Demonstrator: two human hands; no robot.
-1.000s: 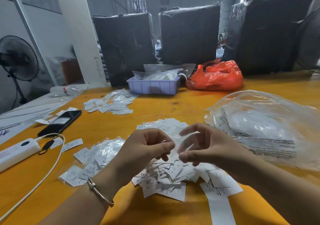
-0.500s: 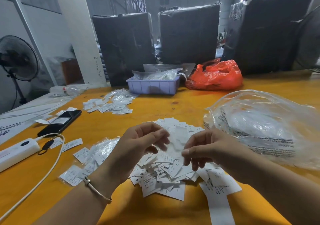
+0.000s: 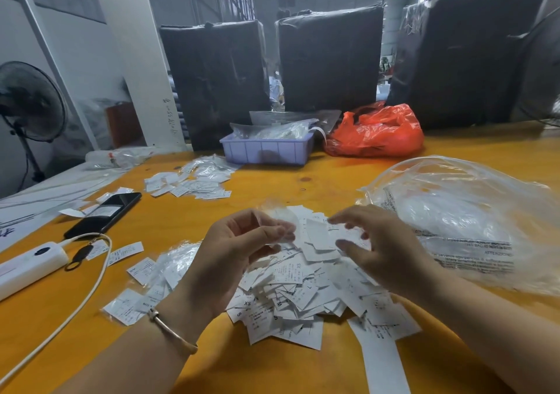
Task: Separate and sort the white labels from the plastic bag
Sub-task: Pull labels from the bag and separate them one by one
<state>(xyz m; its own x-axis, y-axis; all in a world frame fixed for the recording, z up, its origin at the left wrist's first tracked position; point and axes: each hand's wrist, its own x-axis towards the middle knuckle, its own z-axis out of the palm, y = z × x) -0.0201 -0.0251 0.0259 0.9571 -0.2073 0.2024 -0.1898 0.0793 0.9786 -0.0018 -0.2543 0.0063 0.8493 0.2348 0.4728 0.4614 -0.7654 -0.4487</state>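
The orange bench (image 3: 212, 363) carries everything. To the right of the right hand's grip lies a big clear plastic bag (image 3: 472, 220), crumpled. Under both grips spreads the heap of white labels (image 3: 291, 296). The left hand (image 3: 233, 257) holds its fingers curled, its grip pinching a small clear plastic sleeve (image 3: 277, 214) just above the heap. The right hand (image 3: 385, 248) hovers with its fingers spread and blurred, its grip holding nothing.
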